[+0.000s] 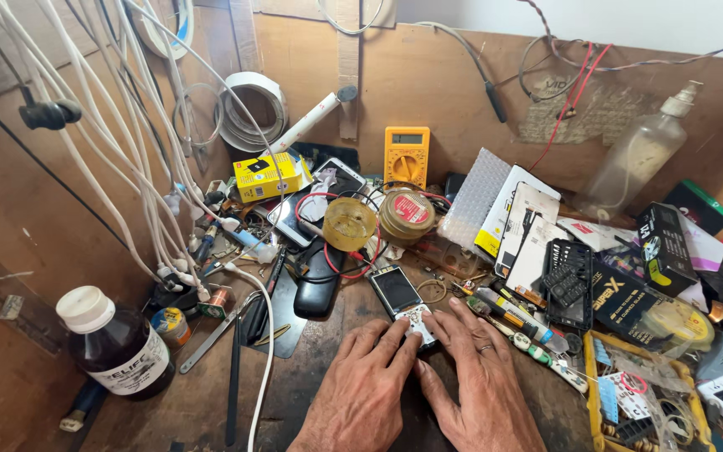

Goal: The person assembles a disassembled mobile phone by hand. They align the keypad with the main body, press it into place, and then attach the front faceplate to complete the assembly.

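Head view. Both hands lie palm-down on the wooden bench (311, 393), fingers spread and nearly flat, not closed around anything. Left hand (360, 389): fingertips rest against the lower left edge of a small keypad phone (403, 303). Right hand (477, 377), ring on one finger: fingertips press on the phone's lower right end, over the keypad. The phone lies flat between the two sets of fingertips, screen end pointing away from the hands, screen dark.

Progress, as judged: phone looks whole — casing shut, keypad in place, no screws or tools in either hand. Work on it appears barely begun or at an inspection stage; opening or testing seems left to do.

Around: just beyond the fingertips, a yellowish tub (349, 223) and a round tin (407, 215); farther back, a yellow multimeter (406, 156). Right of the right hand, a screwdriver-like tool (508, 314) and a loose black keypad (568, 280). Well left of the left hand, a dark bottle (119, 345) with white cap.
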